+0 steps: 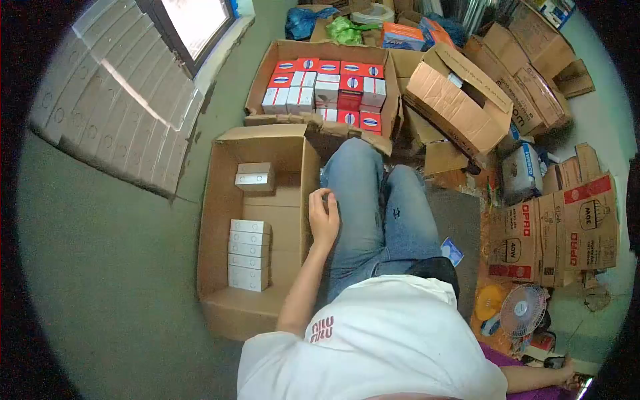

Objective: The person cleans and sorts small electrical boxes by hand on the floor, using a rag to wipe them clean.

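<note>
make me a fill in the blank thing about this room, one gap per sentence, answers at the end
The open carton holding plain white boxes stands on the person's ____ side. Beyond it, another carton holds packages coloured mainly white and ____. The left hand is nearer to the plain white boxes than the ____ hand is. The person's shirt is ____ with lettering on it.

Missing words: left; red; right; white.
</note>
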The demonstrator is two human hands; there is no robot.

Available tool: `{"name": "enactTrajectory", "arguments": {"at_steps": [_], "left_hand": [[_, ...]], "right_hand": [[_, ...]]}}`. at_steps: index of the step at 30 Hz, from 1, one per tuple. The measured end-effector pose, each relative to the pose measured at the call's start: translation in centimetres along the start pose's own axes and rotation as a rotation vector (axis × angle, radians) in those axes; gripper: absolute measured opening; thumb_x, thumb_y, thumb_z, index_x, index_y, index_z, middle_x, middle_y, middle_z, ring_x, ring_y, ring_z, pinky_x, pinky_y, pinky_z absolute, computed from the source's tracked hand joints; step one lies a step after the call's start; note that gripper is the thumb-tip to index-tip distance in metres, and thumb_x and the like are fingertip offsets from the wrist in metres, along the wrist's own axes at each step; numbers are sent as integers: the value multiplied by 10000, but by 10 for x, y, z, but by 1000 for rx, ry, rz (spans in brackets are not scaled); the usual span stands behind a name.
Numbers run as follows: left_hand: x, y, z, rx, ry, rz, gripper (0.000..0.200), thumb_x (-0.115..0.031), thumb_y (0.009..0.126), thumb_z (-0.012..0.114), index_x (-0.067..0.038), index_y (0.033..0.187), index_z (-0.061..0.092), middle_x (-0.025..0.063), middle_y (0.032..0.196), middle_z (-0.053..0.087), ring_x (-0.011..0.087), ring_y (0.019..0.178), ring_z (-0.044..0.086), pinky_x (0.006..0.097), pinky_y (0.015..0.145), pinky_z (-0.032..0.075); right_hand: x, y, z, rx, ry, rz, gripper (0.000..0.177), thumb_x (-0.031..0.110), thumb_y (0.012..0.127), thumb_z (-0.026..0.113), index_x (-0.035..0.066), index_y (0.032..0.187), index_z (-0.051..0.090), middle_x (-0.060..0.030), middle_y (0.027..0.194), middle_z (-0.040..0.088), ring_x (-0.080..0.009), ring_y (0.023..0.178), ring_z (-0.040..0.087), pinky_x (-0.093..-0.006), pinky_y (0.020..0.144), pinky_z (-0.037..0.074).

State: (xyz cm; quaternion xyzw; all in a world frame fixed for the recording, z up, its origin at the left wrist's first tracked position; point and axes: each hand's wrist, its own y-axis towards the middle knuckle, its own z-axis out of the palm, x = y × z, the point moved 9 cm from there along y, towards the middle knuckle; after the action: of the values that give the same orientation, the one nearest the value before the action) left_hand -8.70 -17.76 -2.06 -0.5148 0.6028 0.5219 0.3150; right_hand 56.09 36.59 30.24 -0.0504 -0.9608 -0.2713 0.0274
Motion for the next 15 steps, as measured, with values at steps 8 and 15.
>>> {"name": "enactTrajectory", "arguments": {"at_steps": [8,15], "left_hand": [[1,38,-35,-17,178,27,304,-223,964,465,50,1082,531,190,1046,569,285,971,542,369,890,426],[47,49,-44,35,29,-115,343,-256,978,449,53,1082,553,185,1055,586,261,935,551,341,845,440]], "right_hand": [[-80,-20,-4,188,-92,169,598,431,823,643,24,1249,539,-164,1269,539,-272,1167,509,-363,1004,360],[12,-103,-218,-451,490,112,692,527,801,629,33,1271,513,-184,1273,529,-289,1198,483,-380,1008,350]]}}
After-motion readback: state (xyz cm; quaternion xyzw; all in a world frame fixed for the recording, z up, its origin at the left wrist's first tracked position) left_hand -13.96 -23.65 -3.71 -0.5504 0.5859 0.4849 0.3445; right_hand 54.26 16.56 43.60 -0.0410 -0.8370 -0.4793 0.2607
